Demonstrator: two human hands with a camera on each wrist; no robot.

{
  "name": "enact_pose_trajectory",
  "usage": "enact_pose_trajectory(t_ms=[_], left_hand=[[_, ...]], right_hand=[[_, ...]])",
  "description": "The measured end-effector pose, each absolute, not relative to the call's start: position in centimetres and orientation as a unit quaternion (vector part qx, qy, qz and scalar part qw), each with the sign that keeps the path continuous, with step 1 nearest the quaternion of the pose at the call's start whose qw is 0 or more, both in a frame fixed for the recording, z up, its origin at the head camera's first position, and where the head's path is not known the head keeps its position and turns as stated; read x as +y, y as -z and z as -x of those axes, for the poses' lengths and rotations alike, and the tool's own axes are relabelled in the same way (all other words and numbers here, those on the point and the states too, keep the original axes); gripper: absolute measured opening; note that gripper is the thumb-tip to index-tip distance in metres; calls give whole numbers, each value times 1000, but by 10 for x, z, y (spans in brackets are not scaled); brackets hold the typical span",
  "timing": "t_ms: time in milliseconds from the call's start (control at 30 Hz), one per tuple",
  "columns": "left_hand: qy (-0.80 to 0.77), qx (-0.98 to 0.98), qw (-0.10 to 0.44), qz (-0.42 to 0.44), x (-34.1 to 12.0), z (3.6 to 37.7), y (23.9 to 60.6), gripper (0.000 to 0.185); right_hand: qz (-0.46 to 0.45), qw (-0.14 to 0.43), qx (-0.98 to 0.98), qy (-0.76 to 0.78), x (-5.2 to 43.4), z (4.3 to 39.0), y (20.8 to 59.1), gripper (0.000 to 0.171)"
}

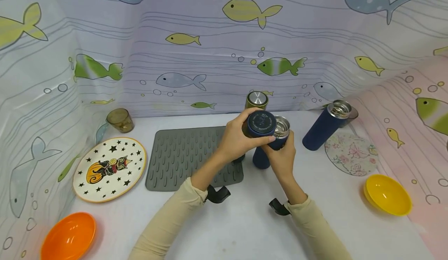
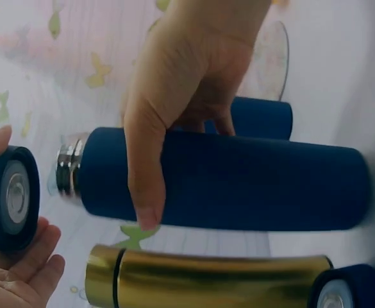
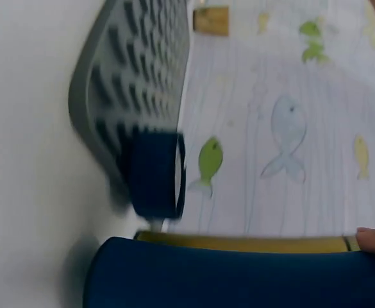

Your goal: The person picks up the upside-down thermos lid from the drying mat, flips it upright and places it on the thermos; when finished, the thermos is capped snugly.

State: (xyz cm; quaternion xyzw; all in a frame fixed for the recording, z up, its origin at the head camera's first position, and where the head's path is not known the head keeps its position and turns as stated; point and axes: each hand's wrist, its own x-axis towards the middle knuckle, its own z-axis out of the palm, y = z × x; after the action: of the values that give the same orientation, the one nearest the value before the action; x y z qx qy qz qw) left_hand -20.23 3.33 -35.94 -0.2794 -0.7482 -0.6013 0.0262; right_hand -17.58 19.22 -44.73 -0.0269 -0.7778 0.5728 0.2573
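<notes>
My left hand [image 1: 236, 137] holds a dark blue screw lid [image 1: 261, 123], its flat top facing the head camera. In the left wrist view the underside of this lid [image 2: 14, 197] faces the steel neck of a blue thermos bottle [image 2: 251, 179], with a gap between them. My right hand [image 1: 284, 157] grips that thermos bottle around its upper body; its steel mouth [image 1: 281, 127] is uncovered. A gold thermos bottle [image 1: 256, 98] stands behind the hands with its lid on. A second blue lid [image 3: 155, 174] sits at the edge of the grey ridged mat [image 1: 189, 155].
Another blue thermos bottle [image 1: 322, 130], lidless, stands to the right, by a floral disc [image 1: 351, 155] and a yellow bowl [image 1: 387, 196]. On the left are a brown glass [image 1: 120, 121], a cat-patterned plate [image 1: 136, 163] and an orange bowl [image 1: 68, 236]. A fish-print curtain [image 1: 210, 58] bounds the table.
</notes>
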Motion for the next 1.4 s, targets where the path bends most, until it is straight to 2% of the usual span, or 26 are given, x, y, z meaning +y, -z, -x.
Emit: enact_pose_trajectory(t_ms=[133, 333, 667, 1033, 1267, 1400], left_hand=[[602, -749, 13, 278, 40, 201, 362, 74], [605, -749, 10, 270, 51, 203, 372, 74], [601, -744, 2, 294, 62, 205, 381, 75], [606, -735, -15, 303, 62, 208, 399, 73], [601, -741, -19, 299, 71, 210, 401, 97], [647, -692, -31, 318, 73, 214, 406, 82]], right_hand=[[30, 246, -786, -567, 180, 161, 444, 73], [22, 262, -784, -563, 167, 145, 426, 69], [-14, 300, -786, -541, 165, 143, 428, 63], [-1, 285, -794, -537, 165, 144, 426, 59], [3, 278, -795, -539, 169, 145, 427, 51], [5, 273, -794, -543, 170, 146, 428, 57]])
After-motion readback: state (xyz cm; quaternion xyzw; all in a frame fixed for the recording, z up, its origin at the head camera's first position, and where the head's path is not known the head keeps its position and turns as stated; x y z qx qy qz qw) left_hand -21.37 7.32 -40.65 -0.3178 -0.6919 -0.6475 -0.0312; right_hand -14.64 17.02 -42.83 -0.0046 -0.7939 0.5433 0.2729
